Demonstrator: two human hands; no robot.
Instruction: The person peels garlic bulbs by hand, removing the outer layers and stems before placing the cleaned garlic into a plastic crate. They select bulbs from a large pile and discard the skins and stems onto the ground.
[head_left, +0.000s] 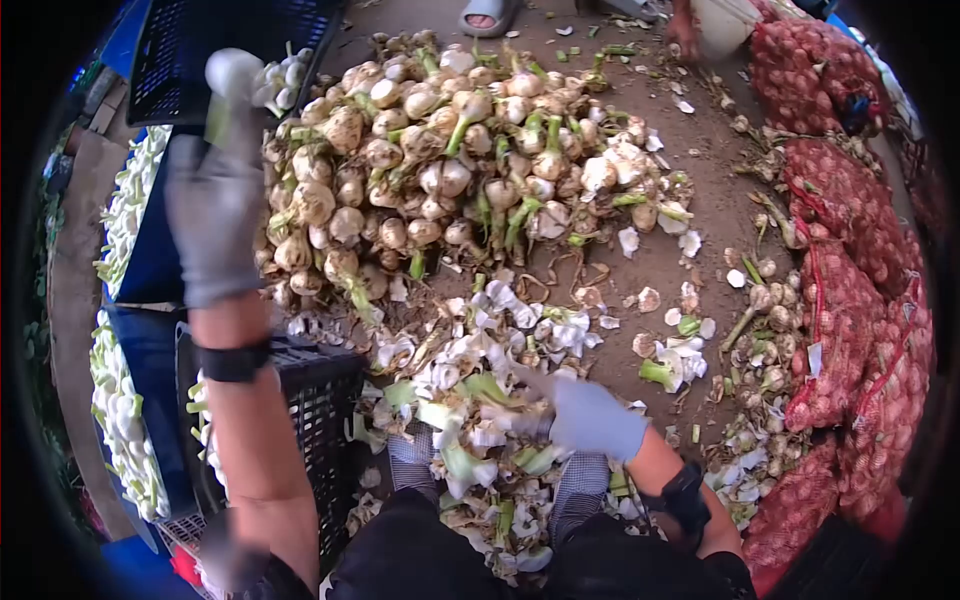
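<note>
A garlic bulb with a green stem shows at the fingertips of my left hand, in front of a black crate at the back left. That hand wears a grey glove and is smeared by motion, its fingers around the stem. Low over loose garlic skins and leaf scraps is my right hand, gloved in light grey. Its fingers reach left and blur into the peelings; I cannot tell whether they hold anything. Beyond both hands lies a big heap of garlic bulbs, many with cut green stems.
Blue crates of cleaned white garlic line the left side, near another black crate. Red mesh sacks full of bulbs stand along the right. A sandalled foot and another person's hand appear at the back.
</note>
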